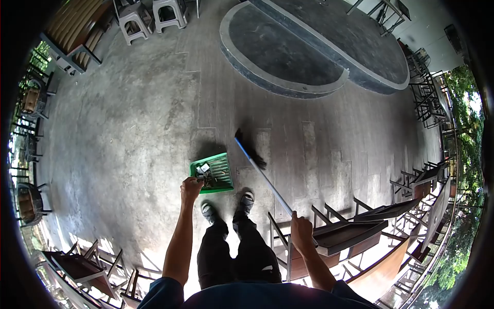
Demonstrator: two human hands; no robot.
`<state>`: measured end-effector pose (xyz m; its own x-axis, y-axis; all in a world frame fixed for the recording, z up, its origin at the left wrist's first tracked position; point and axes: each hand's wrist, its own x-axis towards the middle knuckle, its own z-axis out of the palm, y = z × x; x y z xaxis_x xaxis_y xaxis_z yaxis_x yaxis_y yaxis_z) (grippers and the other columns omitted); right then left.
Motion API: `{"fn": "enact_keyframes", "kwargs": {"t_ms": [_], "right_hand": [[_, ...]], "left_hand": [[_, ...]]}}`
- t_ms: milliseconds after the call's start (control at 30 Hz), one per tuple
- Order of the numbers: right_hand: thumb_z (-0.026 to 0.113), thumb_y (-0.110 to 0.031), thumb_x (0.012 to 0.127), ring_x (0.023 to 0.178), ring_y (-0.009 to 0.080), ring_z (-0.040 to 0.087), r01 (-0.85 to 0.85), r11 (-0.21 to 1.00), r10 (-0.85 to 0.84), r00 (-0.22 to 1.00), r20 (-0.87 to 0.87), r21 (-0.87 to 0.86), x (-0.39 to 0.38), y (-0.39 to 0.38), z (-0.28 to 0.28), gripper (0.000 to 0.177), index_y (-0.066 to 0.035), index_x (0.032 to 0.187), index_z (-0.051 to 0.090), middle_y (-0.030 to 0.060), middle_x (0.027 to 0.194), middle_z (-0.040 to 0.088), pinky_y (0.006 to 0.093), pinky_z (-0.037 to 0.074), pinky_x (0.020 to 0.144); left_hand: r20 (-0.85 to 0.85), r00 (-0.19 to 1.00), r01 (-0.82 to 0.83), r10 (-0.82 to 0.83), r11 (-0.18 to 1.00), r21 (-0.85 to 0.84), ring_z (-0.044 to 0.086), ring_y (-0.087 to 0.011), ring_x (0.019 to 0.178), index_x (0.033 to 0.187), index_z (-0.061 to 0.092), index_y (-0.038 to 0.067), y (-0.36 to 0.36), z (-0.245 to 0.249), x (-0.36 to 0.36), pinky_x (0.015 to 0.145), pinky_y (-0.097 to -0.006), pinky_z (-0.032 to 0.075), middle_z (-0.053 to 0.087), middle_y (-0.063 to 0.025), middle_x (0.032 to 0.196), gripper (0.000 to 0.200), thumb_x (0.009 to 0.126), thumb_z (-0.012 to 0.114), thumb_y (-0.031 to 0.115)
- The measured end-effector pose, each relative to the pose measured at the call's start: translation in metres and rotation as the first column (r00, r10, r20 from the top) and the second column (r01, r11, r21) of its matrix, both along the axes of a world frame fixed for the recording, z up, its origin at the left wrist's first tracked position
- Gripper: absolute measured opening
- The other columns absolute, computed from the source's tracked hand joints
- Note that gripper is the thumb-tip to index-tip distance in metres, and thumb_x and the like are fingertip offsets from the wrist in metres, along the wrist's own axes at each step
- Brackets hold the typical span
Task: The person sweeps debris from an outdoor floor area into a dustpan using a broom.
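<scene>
My left hand (191, 188) is closed at the near-left corner of a green dustpan (223, 188), gripping it. What part the fingers wrap round is hidden beneath the hand. Inside the ribbed pan lie bits of litter (206, 172), among them whitish scraps and brown debris. In my right hand (301, 230) is the long blue-and-grey handle of a broom (267, 181), fingers wrapped round its upper end. The handle slants away to the upper left. Its dark bristles (252, 150) are just right of the dustpan, by the floor.
My shoes (246, 202) stand just short of the dustpan on the grey concrete floor (128, 129). A raised round platform (288, 87) rises ahead. Dark wooden chairs (350, 234) crowd the near right, others (85, 268) the near left. Plastic stools (135, 23) stand far left.
</scene>
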<state>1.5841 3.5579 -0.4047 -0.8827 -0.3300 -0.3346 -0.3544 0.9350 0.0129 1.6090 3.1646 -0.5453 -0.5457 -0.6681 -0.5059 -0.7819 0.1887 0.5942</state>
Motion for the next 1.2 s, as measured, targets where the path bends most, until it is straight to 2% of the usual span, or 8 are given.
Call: {"fn": "enact_keyframes", "kwargs": {"t_ms": [167,267,433,533,833,967,1033,1200], "right_hand": [[0.055,-0.011,0.082,0.061,0.0329,0.061,-0.047,0.994,0.056,0.994,0.093,-0.1,0.018,-0.01,0.018,0.028,0.001,0.107,0.056,0.0167,0.063,0.059,0.0412,0.048,0.054],[0.056,-0.016,0.083,0.062,0.0314,0.062,0.046,0.977,-0.002,0.977,0.212,-0.207,0.015,-0.007,0.025,0.03,-0.002,0.109,0.057,0.0162,0.068,0.061,0.0408,0.049,0.055],[0.057,-0.019,0.083,0.064,0.0328,0.062,0.122,0.971,-0.076,0.973,0.216,-0.207,0.001,0.005,0.046,0.029,-0.004,0.108,0.058,0.0166,0.068,0.061,0.0423,0.049,0.057],[0.058,-0.019,0.083,0.067,0.0336,0.062,0.174,0.974,-0.147,0.973,0.176,-0.147,-0.012,0.006,0.058,0.027,-0.006,0.107,0.06,0.0172,0.069,0.061,0.043,0.049,0.059],[0.055,-0.016,0.085,0.062,0.0314,0.061,0.029,0.999,-0.027,0.999,-0.042,0.044,-0.015,-0.003,0.015,0.031,-0.002,0.113,0.055,0.0155,0.066,0.06,0.0416,0.048,0.055],[0.054,-0.014,0.085,0.059,0.0304,0.06,0.0,0.999,-0.001,1.0,0.006,0.049,-0.001,-0.014,0.003,0.033,-0.002,0.115,0.053,0.0143,0.064,0.059,0.0412,0.048,0.054],[0.055,-0.014,0.085,0.061,0.0314,0.061,-0.012,0.998,0.017,0.997,0.079,-0.061,0.011,-0.017,0.0,0.032,-0.002,0.115,0.054,0.0156,0.066,0.06,0.041,0.048,0.055],[0.057,-0.016,0.084,0.068,0.0333,0.062,0.096,0.978,-0.042,0.959,0.28,-0.183,0.013,-0.027,0.028,0.031,-0.004,0.113,0.057,0.0181,0.075,0.063,0.0408,0.05,0.06]], "left_hand": [[-0.019,1.0,0.02,-0.02,1.0,-0.014,0.063,-0.034,0.088,0.095,0.067,0.01,-0.002,-0.004,-0.002,0.076,-0.0406,0.051,0.065,-0.0191,0.09,0.04,0.061,0.071,0.03],[-0.018,1.0,0.022,-0.023,0.999,-0.024,0.063,-0.034,0.088,0.095,0.067,0.01,-0.003,-0.004,-0.003,0.076,-0.0407,0.051,0.065,-0.0194,0.09,0.039,0.061,0.071,0.03],[-0.003,1.0,0.014,-0.014,1.0,-0.019,0.063,-0.0337,0.088,0.094,0.067,0.01,-0.003,-0.006,-0.002,0.077,-0.0404,0.051,0.065,-0.0195,0.09,0.039,0.061,0.071,0.03],[-0.001,1.0,0.016,-0.016,1.0,-0.019,0.063,-0.0335,0.088,0.095,0.067,0.01,-0.006,-0.008,0.0,0.077,-0.0403,0.051,0.065,-0.0194,0.09,0.039,0.061,0.07,0.03],[-0.016,0.998,0.057,-0.058,0.998,-0.028,0.064,-0.0326,0.087,0.096,0.067,0.009,-0.01,-0.014,0.003,0.076,-0.0393,0.051,0.066,-0.0193,0.089,0.04,0.062,0.069,0.031],[-0.041,0.992,0.114,-0.117,0.991,-0.067,0.064,-0.0325,0.087,0.096,0.067,0.008,-0.011,-0.031,0.004,0.075,-0.0389,0.051,0.066,-0.0192,0.089,0.04,0.063,0.068,0.031],[-0.043,0.99,0.132,-0.135,0.988,-0.076,0.064,-0.0325,0.086,0.096,0.067,0.008,-0.01,-0.031,0.003,0.076,-0.0388,0.051,0.066,-0.0192,0.09,0.04,0.063,0.068,0.031],[-0.002,1.0,0.027,-0.027,0.999,-0.017,0.064,-0.0321,0.086,0.096,0.067,0.008,-0.006,0.003,-0.003,0.076,-0.0385,0.051,0.066,-0.0185,0.089,0.04,0.063,0.068,0.031]]}}
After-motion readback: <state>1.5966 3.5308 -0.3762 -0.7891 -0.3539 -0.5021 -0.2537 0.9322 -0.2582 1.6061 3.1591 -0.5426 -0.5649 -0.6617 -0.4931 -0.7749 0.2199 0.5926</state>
